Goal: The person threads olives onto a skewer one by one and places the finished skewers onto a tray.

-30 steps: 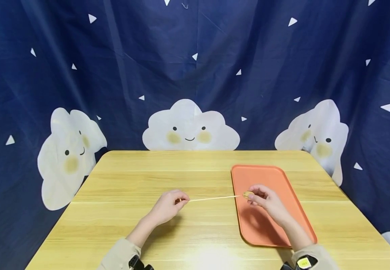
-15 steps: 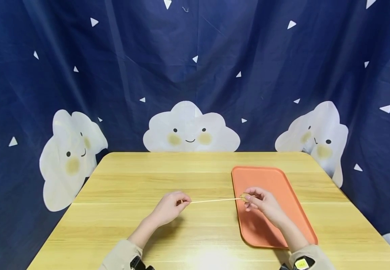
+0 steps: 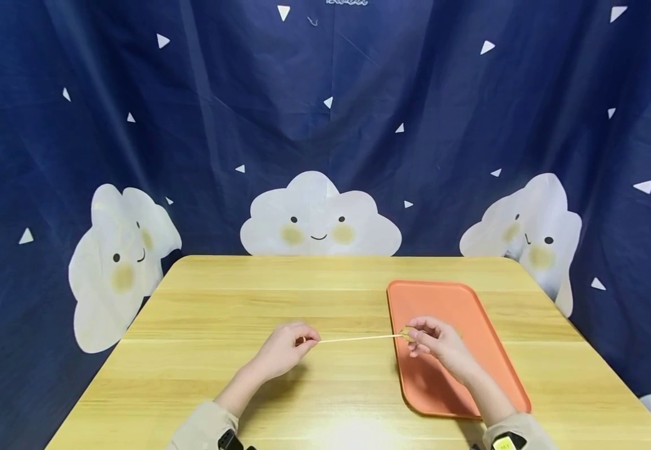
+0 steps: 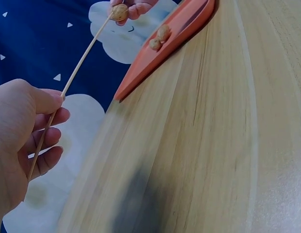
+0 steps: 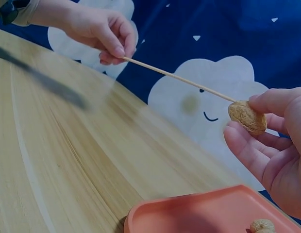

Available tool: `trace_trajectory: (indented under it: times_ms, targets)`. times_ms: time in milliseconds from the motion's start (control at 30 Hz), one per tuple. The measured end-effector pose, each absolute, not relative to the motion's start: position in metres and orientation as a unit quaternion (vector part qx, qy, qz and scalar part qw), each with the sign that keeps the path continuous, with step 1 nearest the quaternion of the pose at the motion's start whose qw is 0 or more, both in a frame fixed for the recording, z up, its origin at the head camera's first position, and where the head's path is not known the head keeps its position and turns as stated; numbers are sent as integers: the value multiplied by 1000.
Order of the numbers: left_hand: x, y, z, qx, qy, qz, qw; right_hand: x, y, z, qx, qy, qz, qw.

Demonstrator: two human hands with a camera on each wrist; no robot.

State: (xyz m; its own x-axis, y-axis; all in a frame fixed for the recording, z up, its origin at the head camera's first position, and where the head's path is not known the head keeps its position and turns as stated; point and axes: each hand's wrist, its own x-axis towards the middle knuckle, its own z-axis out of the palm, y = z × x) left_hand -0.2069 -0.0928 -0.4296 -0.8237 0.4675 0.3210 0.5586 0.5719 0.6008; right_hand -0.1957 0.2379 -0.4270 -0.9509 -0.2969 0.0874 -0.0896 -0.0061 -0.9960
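Observation:
A thin wooden skewer [image 3: 356, 339] is pinched between the thumb and fingers of my left hand [image 3: 282, 351], its rear end lying along the palm. Its far end meets a brown, wrinkled, fried-looking ball [image 5: 247, 118]. My right hand [image 3: 442, 345] pinches this ball between thumb and fingertips, above the left edge of the orange tray [image 3: 434, 297]. In the right wrist view the skewer's tip is out of sight at the ball's surface. Two more brown balls [image 4: 163, 33] lie on the tray in the left wrist view; my right hand largely covers them in the head view.
The tray rests on the right half of a light wooden table [image 3: 280, 294]. Behind the table hangs a dark blue curtain [image 3: 325, 125] with white clouds and triangles. A dark band with a yellow-faced device [image 3: 504, 442] sits on the right wrist.
One second ago a small gap separated the skewer's tip from the ball. The right hand has brought the ball left onto the tip; the left hand has hardly moved.

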Motion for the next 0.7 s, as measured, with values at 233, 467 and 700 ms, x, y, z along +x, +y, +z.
trace_trajectory:
  times_ms: [233, 467, 700]
  targets:
    - [-207, -93, -433, -287, -883, -366, 66, -195, 240, -431, -167, 694, -696, 75]
    - [-209, -93, -434, -290, -875, -381, 66, -195, 241, -433, -201, 669, -713, 54]
    - [-210, -91, -432, -287, -868, -403, 57, -196, 238, -428, -208, 675, -707, 42]
